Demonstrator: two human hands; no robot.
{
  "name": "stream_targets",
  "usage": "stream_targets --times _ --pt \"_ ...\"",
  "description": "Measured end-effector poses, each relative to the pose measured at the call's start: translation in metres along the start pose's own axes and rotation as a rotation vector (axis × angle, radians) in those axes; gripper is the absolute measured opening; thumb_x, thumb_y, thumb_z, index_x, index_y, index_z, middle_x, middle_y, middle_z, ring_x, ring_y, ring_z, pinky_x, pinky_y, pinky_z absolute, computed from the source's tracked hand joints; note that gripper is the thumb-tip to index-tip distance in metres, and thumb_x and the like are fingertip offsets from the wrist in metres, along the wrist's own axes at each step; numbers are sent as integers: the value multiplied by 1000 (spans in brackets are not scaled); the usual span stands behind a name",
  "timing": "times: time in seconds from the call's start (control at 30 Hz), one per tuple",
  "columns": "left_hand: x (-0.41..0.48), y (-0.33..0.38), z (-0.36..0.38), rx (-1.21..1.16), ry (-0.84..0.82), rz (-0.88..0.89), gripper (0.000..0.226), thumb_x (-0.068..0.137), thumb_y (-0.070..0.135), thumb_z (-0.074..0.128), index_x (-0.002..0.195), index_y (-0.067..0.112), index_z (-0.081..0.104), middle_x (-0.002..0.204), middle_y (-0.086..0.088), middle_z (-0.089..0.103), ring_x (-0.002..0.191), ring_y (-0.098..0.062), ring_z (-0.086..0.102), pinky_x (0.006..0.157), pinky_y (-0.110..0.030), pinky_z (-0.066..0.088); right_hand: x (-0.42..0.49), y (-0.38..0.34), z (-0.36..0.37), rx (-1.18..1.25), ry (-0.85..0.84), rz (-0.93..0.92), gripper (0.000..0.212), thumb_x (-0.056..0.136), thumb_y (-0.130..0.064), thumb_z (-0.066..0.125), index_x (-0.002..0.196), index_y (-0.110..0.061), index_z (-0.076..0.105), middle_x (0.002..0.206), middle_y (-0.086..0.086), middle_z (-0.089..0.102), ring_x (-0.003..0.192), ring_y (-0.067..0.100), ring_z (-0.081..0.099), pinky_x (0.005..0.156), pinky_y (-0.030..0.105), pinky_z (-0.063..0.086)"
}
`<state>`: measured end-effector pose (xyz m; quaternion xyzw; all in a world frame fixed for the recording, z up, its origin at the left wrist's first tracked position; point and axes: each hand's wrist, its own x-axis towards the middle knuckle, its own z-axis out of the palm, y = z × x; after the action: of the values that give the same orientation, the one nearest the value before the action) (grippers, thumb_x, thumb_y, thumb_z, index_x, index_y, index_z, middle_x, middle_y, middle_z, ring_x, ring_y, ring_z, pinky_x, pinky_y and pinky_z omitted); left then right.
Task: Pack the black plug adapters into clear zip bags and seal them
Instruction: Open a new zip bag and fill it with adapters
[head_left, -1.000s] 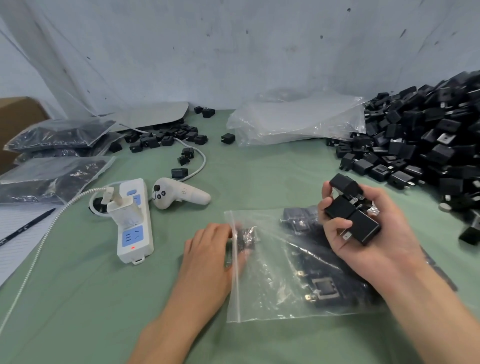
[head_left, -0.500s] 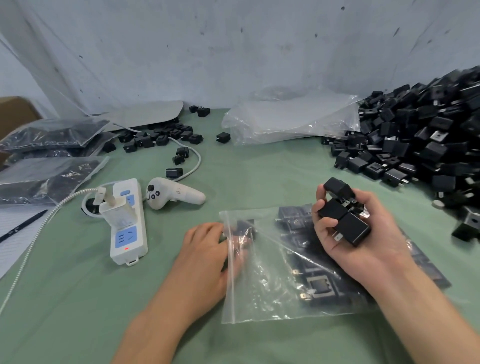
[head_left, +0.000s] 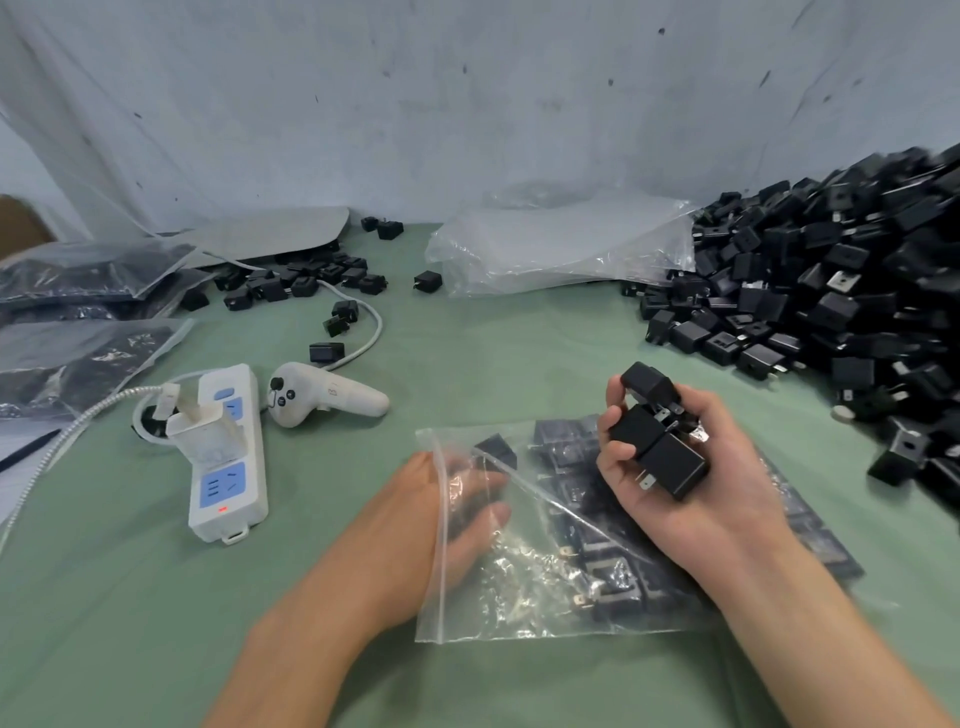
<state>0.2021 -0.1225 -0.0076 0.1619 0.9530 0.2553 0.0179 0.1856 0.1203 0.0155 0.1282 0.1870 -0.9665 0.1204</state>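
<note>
Green table (head_left: 467, 353): right hand (head_left: 691, 488), three adapters (head_left: 654, 441)

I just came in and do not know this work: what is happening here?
A person is packing plug adapters. The left hand reaches into the open mouth of a clear zip bag lying on the green table; the right hand grips a handful of adapters over it. Other adapters already lie in the bag, which is not sealed yet. A large loose pile waits at the right.

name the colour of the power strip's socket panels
Blue; the power strip body is white. Head view.
</note>
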Motion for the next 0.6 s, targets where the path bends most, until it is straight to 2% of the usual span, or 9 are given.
stream_targets --times 0.1,0.23,0.37,0.47,0.6 --pt "4 2 1 3 4 10 48 85 75 39 127 53 50 124 36 34 114 13 44 96 -18 40 1 0 0 -9 -4 3 40 88 -26 63 125 -10 61 117 7 71 78 20 63 61 23 44" --pt "9 5 1 -21 -34 36 41 85 72 43 120 52 51 118 38 40 98 14 54 83 -15 49 1 0 -1 -8 -5 2 39 89 -26 63 124 -9 61 117 7 71 78 20 63 63 24 44" --pt "13 7 -1 10 -58 51 53 86 75 37 132 50 46 124 36 37 111 5 50 94 -25 49 1 0 -1 -9 -9 4 39 89 -26 63 125 -9 61 117 7 71 78 20 64 62 24 44" --pt "15 9 1 47 -80 40 55 89 73 35 137 48 44 137 25 39 120 -8 50 102 -36 49 1 -1 -2 -12 -10 2 39 90 -27 62 125 -9 61 116 7 71 78 20 63 62 25 45" --pt "12 11 5 111 -52 10 57 94 66 32 144 41 42 151 18 29 135 -13 38 115 -37 36 1 -1 -2 -18 -21 6 38 92 -28 61 126 -9 60 116 7 71 78 20 63 61 25 46"
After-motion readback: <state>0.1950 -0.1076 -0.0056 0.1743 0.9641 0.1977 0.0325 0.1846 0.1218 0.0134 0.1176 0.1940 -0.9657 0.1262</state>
